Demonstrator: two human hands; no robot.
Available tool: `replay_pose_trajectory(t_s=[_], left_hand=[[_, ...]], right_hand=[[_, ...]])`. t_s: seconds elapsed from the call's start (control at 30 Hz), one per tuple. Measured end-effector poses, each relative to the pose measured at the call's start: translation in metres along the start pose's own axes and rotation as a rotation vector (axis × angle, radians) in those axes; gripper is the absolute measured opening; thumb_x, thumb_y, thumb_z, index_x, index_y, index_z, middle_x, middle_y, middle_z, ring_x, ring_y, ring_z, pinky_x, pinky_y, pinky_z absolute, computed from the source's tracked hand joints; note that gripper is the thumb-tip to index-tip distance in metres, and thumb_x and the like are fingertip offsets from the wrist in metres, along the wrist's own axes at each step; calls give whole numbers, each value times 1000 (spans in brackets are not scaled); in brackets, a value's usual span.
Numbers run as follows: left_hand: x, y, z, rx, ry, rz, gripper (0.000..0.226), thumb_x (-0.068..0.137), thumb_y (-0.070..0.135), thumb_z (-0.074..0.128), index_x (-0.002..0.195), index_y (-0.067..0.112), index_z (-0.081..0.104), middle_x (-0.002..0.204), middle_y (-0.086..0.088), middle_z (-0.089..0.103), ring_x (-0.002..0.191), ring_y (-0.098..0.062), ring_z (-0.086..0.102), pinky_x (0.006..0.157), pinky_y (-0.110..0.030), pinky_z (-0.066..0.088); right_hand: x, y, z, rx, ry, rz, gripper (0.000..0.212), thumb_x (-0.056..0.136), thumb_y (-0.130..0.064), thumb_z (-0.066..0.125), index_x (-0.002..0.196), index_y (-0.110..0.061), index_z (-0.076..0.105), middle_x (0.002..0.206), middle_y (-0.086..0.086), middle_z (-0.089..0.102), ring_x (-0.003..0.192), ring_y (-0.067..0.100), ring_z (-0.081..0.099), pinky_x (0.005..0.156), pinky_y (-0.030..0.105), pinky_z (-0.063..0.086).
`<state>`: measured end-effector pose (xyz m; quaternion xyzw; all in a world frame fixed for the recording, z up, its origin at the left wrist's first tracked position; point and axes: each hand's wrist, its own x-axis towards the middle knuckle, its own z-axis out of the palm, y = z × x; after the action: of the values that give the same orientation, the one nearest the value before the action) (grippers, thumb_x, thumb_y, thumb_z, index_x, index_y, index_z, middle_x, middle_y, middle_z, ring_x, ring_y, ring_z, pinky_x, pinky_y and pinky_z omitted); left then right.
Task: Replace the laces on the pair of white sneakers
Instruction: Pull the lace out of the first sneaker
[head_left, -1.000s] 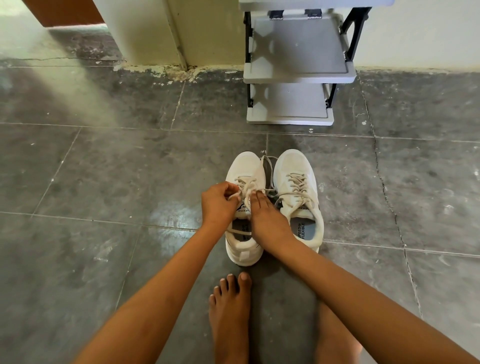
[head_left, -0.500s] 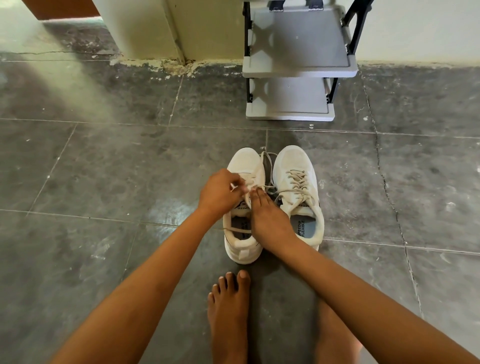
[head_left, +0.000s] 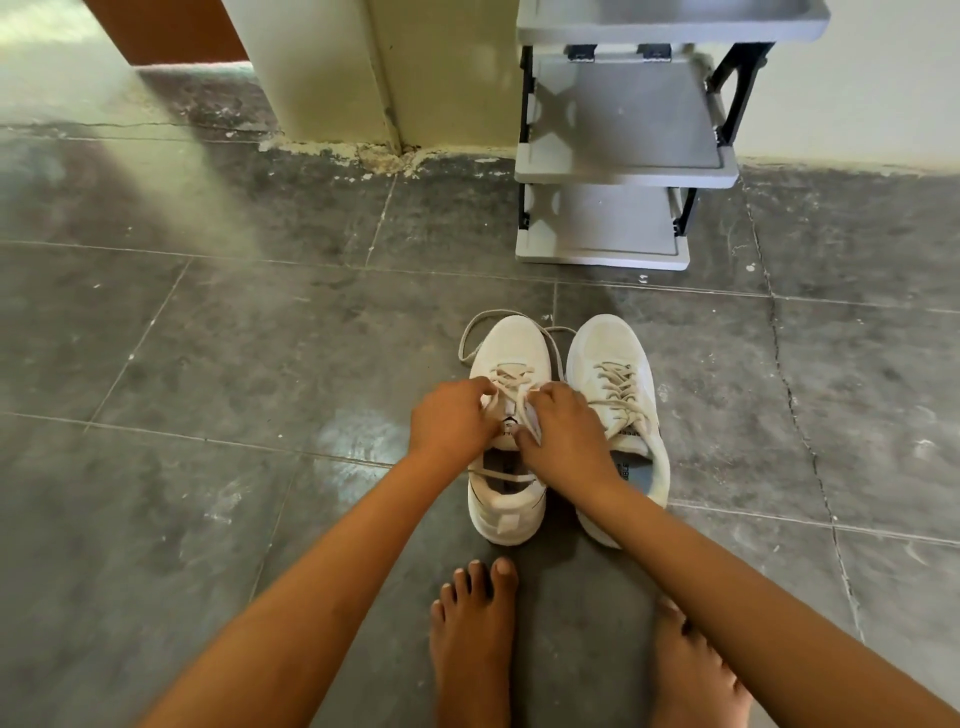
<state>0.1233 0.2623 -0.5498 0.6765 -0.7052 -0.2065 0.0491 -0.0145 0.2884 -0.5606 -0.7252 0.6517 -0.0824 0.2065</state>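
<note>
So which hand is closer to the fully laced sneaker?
Right. The right hand sits beside the fully laced sneaker, at the tongue of the other sneaker; the left hand is across that other sneaker, farther away.

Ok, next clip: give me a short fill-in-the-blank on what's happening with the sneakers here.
1. Beside the right sneaker, the left hand and the right hand both work on the ___ one.
2. A loose lace loops onto the floor by that sneaker's ___.
3. The person's feet, near the sneakers' heels, are ___.

Missing words: left; toe; bare.
</note>
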Motion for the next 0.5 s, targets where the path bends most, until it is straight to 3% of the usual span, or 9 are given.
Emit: replay_pose_trajectory(t_s=[0.13, 0.23, 0.33, 0.5], left_hand=[[1, -12, -4, 112, 87, 1, 24, 93, 31, 46, 98, 15, 63, 97, -11, 66, 93, -34, 59, 64, -32, 40], [-1, -23, -7, 108, 96, -4, 27, 94, 31, 43, 88, 11, 61, 90, -14, 65, 89, -36, 59, 61, -31, 36], [0, -23, -6, 88, 92, -16, 22, 93, 28, 46, 89, 12, 62, 90, -13, 65, 88, -35, 60, 62, -32, 39], [0, -19, -2, 83, 83, 45, 16, 89, 25, 54, 95, 13, 63, 96, -8, 61, 92, -29, 56, 64, -31, 38]], right_hand=[[3, 6, -19, 9, 58, 23, 38, 89, -20, 48, 124, -8, 38, 99, 16, 61, 89, 32, 59, 76, 40, 49], [4, 7, -20, 1, 31, 9, 44, 88, -15, 48, 127, -4, 30, 90, 19, 61, 78, 35, 60, 69, 42, 51], [6, 8, -18, -47, 28, -17, 46, 88, -18, 48, 129, -9, 30, 93, 17, 61, 81, 32, 58, 69, 39, 50], [14, 5, -10, -388, 14, -180, 47, 88, -26, 45, 135, -24, 42, 121, 11, 45, 110, 28, 42, 87, 36, 35]])
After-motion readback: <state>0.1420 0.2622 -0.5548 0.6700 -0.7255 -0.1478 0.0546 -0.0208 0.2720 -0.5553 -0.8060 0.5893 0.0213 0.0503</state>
